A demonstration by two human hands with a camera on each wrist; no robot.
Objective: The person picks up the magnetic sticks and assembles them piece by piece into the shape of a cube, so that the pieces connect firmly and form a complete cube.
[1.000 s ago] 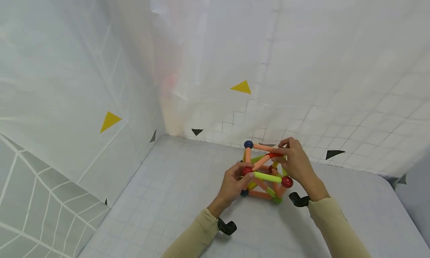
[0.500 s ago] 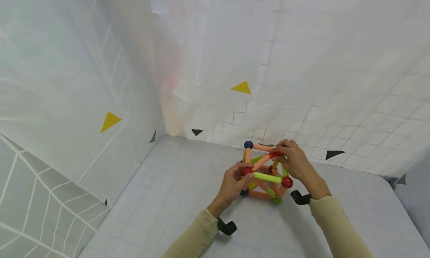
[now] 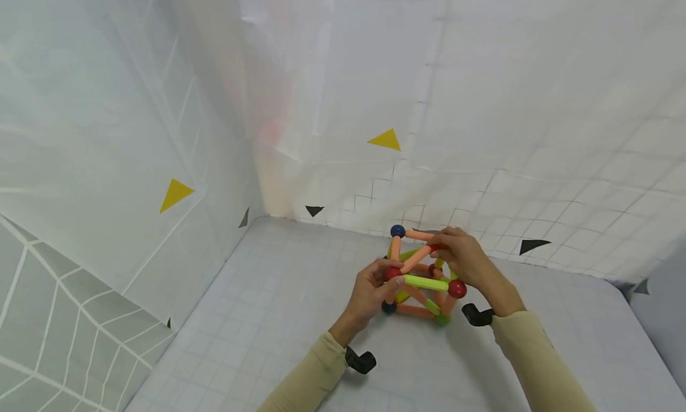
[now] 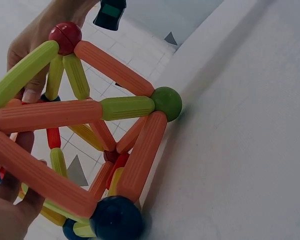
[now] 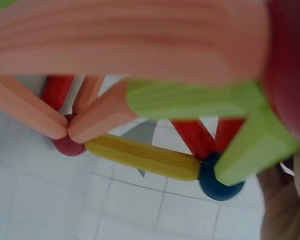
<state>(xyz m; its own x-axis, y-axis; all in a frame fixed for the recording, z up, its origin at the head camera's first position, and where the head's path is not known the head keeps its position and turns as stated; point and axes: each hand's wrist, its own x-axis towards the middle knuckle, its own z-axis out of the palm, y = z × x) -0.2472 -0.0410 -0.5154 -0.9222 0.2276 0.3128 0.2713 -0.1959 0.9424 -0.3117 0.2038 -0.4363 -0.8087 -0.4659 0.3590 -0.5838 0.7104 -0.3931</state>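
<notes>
On the white surface stands a frame of ridged magnetic rods and balls, with orange, yellow-green, yellow and red rods. My left hand pinches the red ball at its upper front left corner. From there an orange rod slants up to a red rod, pinched by my right hand, whose fingers hide most of it. A yellow-green rod runs to another red ball. At the back left top is a blue ball. The left wrist view shows a green ball at a lower corner.
Behind the frame rises a white grid-marked wall with yellow and black triangles. A side wall closes the left. The white tabletop stretches left and right of the frame. Black wrist devices sit on both wrists.
My right hand has shifted slightly left, and its fingers now cover more of the red rod. The frame's front right red ball has moved very slightly. My left hand keeps its pinch.
</notes>
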